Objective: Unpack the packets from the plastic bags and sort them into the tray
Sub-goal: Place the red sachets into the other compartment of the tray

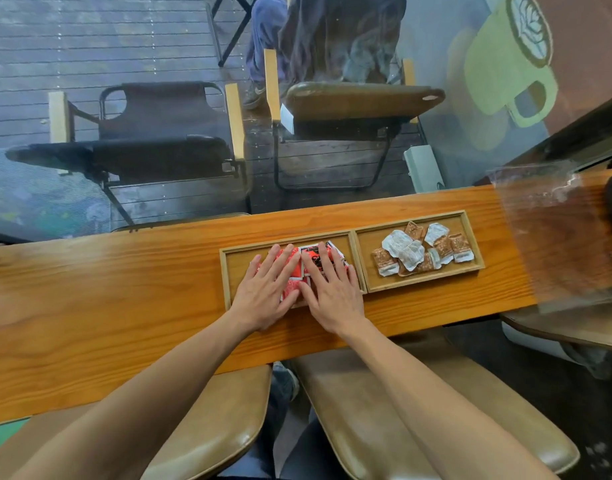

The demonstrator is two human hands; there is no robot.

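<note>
A wooden tray [355, 258] with two compartments lies on the wooden counter. Red packets [292, 287] fill the left compartment. My left hand [268, 292] and my right hand [328, 289] lie flat on them side by side, fingers straight and spread, pressing down. Brown and white packets [410, 252] sit piled in the right compartment. A clear plastic bag [553, 233] lies on the counter to the right of the tray.
The counter [124, 289] stretches left of the tray with bare wood. Beyond its far edge is a window, with folding chairs [166, 140] and a seated person outside. Tan padded stools [366, 410] stand under the counter's near edge.
</note>
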